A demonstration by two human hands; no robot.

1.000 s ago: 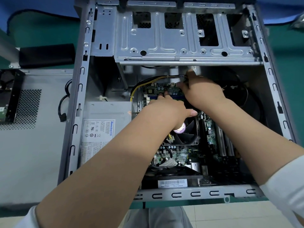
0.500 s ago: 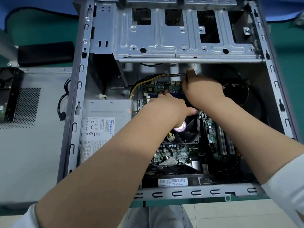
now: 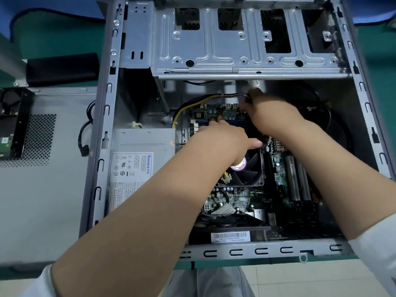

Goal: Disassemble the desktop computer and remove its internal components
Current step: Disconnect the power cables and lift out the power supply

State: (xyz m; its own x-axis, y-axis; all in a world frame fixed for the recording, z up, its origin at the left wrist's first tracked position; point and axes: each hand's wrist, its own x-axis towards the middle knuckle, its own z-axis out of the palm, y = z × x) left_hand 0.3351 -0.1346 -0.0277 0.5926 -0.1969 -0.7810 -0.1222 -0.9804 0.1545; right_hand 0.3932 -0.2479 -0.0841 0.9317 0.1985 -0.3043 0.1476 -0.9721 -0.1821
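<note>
An open grey computer case [image 3: 102,146] lies on its side, its green motherboard [image 3: 233,196] exposed. My left hand [image 3: 225,136] reaches in over the black CPU fan [image 3: 250,172], its fingertips pressing down by the blue memory slots [image 3: 203,123] at the board's far edge. My right hand [image 3: 270,112] is further in, gripping the end of a black and yellow cable bundle [image 3: 203,98] where it meets the board's far edge. The plug itself is hidden under the fingers.
A grey power supply [image 3: 137,168] with a white label fills the case's left side. An empty metal drive cage [image 3: 246,39] spans the far end. The removed side panel [image 3: 42,168] lies left, with a hard drive [image 3: 8,129] on it.
Both hands stay on the same spot at the board's far edge. My right hand has shifted slightly up along the cable end. The camera has tilted a little.
</note>
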